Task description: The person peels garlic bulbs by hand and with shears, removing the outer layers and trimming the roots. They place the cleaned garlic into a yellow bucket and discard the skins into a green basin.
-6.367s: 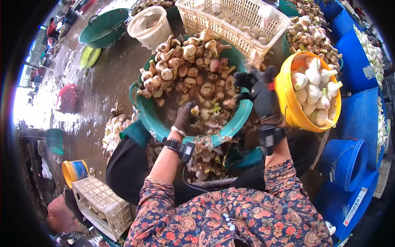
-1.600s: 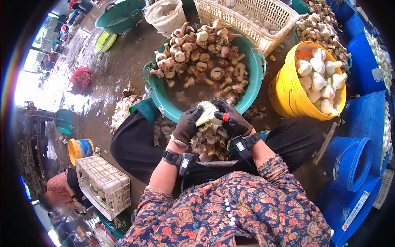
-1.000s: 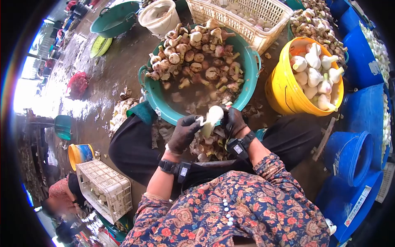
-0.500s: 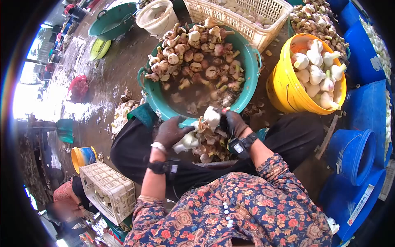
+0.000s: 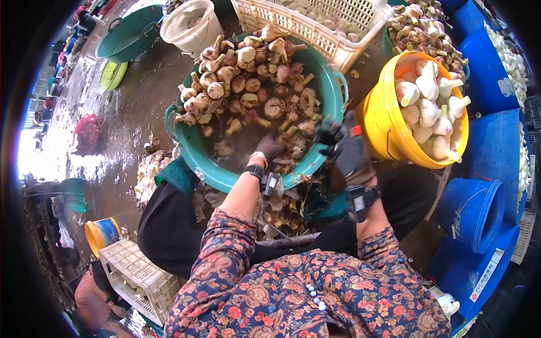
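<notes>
My left hand [image 5: 271, 147], in a dark glove, reaches down into the teal tub [image 5: 211, 179] among unpeeled garlic bulbs [image 5: 248, 100] and murky water; its fingertips are hidden. My right hand [image 5: 350, 158], in a black glove, is over the tub's right rim, beside the yellow bucket [image 5: 375, 127]. Its fingers are bent, and a small red piece [image 5: 356, 130] shows at them; I cannot tell what tool or part it belongs to. White peeled garlic bulbs [image 5: 428, 112] with short stems fill the bucket. Loose garlic skins [image 5: 282, 217] lie below the tub, between my legs.
A cream plastic crate [image 5: 338, 56] and a white bucket [image 5: 194, 28] stand beyond the tub. Blue buckets [image 5: 476, 214] line the right side. More unpeeled garlic [image 5: 422, 34] is heaped at the upper right. Another person [image 5: 98, 298] is at the lower left, by a crate [image 5: 141, 276].
Both hands held a white garlic bulb at the tub's near rim; it no longer shows in them. My left hand has moved into the tub, my right hand rightward toward the yellow bucket.
</notes>
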A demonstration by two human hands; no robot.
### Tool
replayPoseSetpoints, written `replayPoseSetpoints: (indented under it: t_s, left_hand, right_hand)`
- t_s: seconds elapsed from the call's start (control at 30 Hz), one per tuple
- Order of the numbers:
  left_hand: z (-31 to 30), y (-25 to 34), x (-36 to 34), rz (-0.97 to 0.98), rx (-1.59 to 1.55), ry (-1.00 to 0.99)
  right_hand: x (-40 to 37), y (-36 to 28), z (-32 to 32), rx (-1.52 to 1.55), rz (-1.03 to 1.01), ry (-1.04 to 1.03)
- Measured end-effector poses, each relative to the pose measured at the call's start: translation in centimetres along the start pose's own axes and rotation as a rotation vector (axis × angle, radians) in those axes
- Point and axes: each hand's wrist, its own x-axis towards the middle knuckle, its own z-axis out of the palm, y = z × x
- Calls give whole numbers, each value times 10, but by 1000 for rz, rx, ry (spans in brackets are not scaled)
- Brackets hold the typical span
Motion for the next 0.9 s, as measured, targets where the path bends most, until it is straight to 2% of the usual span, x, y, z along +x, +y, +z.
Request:
replayPoseSetpoints:
  t_s: [0.03, 0.07, 0.1, 0.13, 0.17, 0.2, 0.23, 0.27, 0.37, 0.4, 0.47, 0.5, 0.6, 0.73, 0.77, 0.8, 0.9]
  left_hand:
    - [-4, 13, -2, -98, -47, -94]
    - [-5, 17, -3, -200, -90, -191]
    - [13, -24, 14, -132, -214, -191]
    - [10, -21, 8, -133, -211, -201]
    - [4, -10, -7, -100, -457, -163]
    - [-7, 4, -22, -64, -704, -114]
    - [-20, 19, -35, 11, -624, -79]
    - [-31, 29, -48, 8, -619, -71]
    - [-50, 49, -82, 145, -229, -123]
    - [-51, 53, -91, 164, -124, -111]
    - [-55, 83, -118, 273, 137, 35]
    - [-56, 87, -124, 357, 263, 108]
    - [-56, 91, -139, 333, 436, 161]
    - [-60, 101, -154, 261, 515, 180]
    - [-61, 101, -156, 260, 519, 184]
    - [-62, 101, -158, 284, 516, 179]
    - [-70, 96, -158, 349, 468, 141]
  right_hand:
    - [6, 18, -10, 16, 117, 113]
    - [10, 31, -13, 19, 117, 119]
    - [12, 45, -17, -187, 99, 210]
    - [15, 55, -19, -392, 83, 300]
    - [17, 65, -19, -387, 88, 307]
    - [22, 72, -18, -745, -52, 349]
    - [27, 79, -18, -1101, -201, 379]
    - [32, 90, -22, -1097, -201, 369]
    - [27, 104, -13, -1307, -208, 317]
    - [22, 102, -7, -1305, -213, 311]
    - [10, 94, 9, -1280, -284, 248]
    - [4, 87, 16, -1276, -252, 205]
    - [2, 93, 14, -1301, -214, 111]
    - [-3, 102, 12, -1339, -273, 50]
    - [-3, 104, 10, -1246, -244, 9]
    - [-3, 106, 8, -1153, -216, -31]
    - [-5, 108, 6, -1217, -242, -60]
